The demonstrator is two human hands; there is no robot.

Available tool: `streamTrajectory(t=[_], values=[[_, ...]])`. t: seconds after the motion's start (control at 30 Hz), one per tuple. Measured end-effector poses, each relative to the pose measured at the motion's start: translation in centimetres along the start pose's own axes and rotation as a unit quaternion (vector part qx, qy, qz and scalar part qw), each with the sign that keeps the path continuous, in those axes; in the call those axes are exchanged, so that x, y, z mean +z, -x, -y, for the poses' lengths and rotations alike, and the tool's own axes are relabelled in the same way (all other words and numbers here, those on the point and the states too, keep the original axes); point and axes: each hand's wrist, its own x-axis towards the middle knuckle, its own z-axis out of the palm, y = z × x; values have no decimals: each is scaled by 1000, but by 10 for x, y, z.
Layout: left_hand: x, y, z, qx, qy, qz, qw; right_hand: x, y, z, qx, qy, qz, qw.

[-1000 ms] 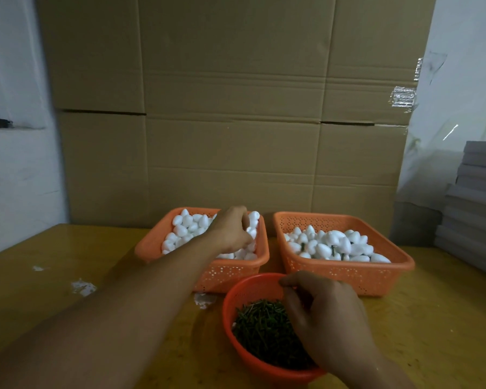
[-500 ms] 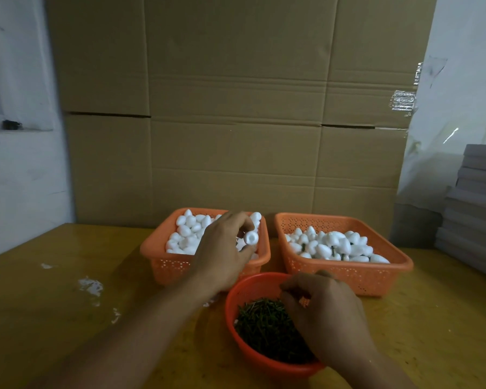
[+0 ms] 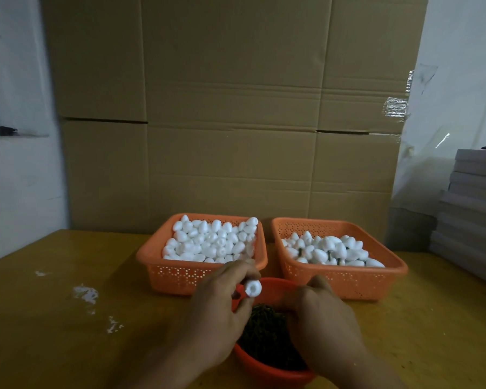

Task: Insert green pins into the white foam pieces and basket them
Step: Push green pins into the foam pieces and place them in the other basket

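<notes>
While the left hand [image 3: 216,313] pinched one white foam piece [image 3: 252,288] between thumb and fingertips, right over the near rim of the round orange bowl [image 3: 267,369], the right hand [image 3: 320,318] was down in that bowl with its fingers curled into the heap of green pins [image 3: 264,335]; honestly couldn't tell if it had actually grabbed one. Behind the bowl sat two orange baskets on the yellow table [image 3: 54,318]: the left basket [image 3: 180,273] was heaped with plain foam pieces, and the right basket [image 3: 376,279] held pieces with dark pins poking out. Cardboard boxes [image 3: 230,108] stood stacked behind them.
</notes>
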Motion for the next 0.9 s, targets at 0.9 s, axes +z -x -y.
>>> streamTrajectory(t=[0.9], values=[[5,9,-7,-59,174,57,981,15,-20,5,-5,31,132,991]])
